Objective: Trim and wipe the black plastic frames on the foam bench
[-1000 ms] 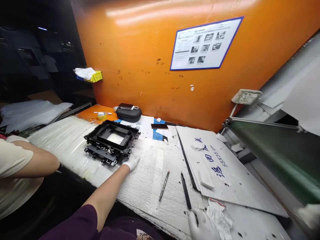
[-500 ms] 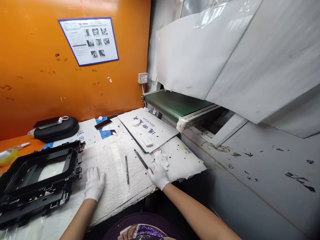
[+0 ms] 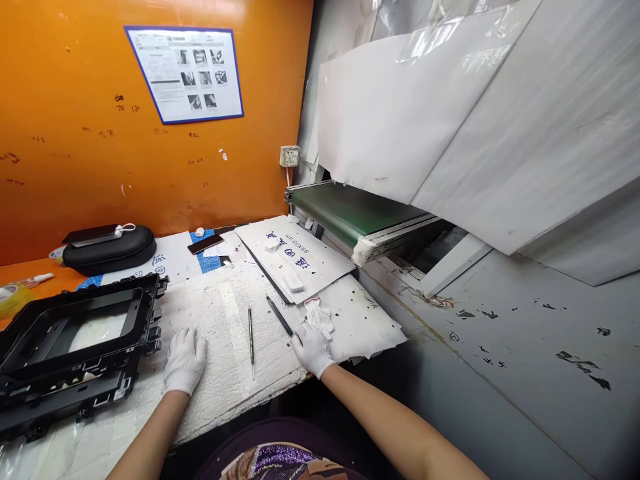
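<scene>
My left hand, in a white glove, lies flat on the white foam-covered table, just right of the stacked black plastic frames. Nothing is in it. My right hand, also gloved, rests with fingers spread at the table's front edge. Its fingertips are beside the lower end of a black pen and the crumpled white cloth; no grip on either shows. Between my hands lies a thin pen. Behind them, a white block sits on a marked board.
A black case and a dark phone lie at the back left. Yellow tape is at the left edge. The green conveyor belt ends behind the table on the right, below hanging white sheets.
The camera view has shifted slightly. Both hands remain in the same places on the table, and the objects have not moved.
</scene>
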`<state>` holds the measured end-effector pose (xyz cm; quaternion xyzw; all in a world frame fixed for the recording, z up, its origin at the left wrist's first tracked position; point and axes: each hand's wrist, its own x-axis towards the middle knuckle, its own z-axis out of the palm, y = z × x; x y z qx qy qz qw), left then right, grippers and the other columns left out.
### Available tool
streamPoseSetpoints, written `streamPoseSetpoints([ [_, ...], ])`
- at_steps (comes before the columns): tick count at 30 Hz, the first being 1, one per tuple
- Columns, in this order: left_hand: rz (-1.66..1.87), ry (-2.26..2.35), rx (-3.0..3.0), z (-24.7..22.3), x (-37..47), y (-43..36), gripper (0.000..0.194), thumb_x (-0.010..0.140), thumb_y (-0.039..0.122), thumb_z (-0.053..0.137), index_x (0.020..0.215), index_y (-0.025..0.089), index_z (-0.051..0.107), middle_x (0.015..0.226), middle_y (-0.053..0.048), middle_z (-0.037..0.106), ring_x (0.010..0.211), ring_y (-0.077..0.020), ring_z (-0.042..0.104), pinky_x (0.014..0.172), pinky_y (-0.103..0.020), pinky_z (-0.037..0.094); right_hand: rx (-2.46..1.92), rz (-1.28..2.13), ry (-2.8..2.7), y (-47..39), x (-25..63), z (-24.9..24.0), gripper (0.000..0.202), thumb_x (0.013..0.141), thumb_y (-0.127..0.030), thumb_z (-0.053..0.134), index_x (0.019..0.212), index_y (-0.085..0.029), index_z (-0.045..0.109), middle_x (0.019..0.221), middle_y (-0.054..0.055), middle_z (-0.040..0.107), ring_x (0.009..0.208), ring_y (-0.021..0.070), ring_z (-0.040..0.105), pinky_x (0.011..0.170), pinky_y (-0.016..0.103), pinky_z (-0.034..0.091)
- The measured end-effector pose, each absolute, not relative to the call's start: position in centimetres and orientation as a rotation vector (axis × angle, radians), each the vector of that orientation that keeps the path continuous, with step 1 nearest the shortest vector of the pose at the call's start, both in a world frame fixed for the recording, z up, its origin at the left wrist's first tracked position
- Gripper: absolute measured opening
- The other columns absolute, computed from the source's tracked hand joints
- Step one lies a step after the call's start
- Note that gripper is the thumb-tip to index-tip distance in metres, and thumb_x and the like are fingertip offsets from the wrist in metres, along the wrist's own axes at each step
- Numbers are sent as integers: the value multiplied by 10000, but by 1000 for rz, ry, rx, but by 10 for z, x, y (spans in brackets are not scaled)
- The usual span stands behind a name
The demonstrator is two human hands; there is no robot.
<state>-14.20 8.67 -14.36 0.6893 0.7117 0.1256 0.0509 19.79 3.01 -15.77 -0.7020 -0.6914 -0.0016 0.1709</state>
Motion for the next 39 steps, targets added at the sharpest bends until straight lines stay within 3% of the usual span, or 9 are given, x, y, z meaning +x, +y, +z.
streamPoseSetpoints([
  [7, 377, 2173, 2060, -144, -142, 86, 535, 1001, 385, 340, 1349, 77, 605, 1477, -182, 546, 1413, -315, 419, 1199, -466, 370, -1940, -37, -1963, 29, 199, -161, 154, 891, -127, 550, 821, -192, 671, 780, 24, 654, 737, 166, 553, 694, 299, 318],
  [17, 416, 2201, 2071, -148, -141, 86, 490, 973, 387, 386, 1301, 111, 624, 1441, -163, 568, 1399, -297, 440, 1200, -413, 363, -1898, -20, -1952, 29, 203, -165, 183, 890, -126, 552, 781, -190, 684, 776, 25, 670, 760, 162, 572, 723, 287, 323],
  [24, 470, 2203, 2057, -148, -141, 86, 449, 952, 363, 435, 1283, 142, 641, 1415, -157, 587, 1382, -314, 446, 1205, -460, 356, -1891, -7, -1945, 28, 203, -165, 184, 891, -129, 553, 788, -196, 689, 784, 25, 674, 755, 164, 560, 717, 288, 317],
  [39, 473, 2196, 1999, -144, -139, 84, 476, 953, 375, 428, 1305, 131, 635, 1461, -159, 558, 1411, -312, 413, 1187, -450, 381, -1881, 13, -1950, 28, 204, -166, 197, 906, -133, 528, 800, -190, 684, 781, 22, 665, 765, 161, 564, 729, 275, 332],
])
